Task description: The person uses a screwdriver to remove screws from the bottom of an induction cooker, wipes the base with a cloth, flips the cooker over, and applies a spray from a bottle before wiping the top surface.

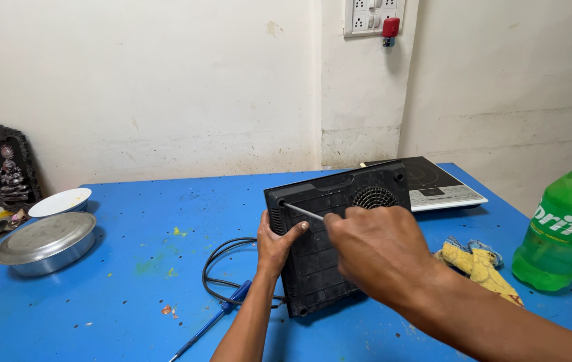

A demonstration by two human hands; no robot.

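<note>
Cooktop base [329, 248] rests under both hands' fingers [296, 230], screwdriver [303, 212] against it.

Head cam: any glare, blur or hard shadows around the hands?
Head view: soft, even light, no hard shadows; faint sheen on the metal pan and bottle; right hand looms large and slightly soft, left hand and the black base sharp; screwdriver shaft catches a thin highlight.

One head-worn camera looks down and forward, close over a blue table [132, 268] toward the wall corner.
</note>
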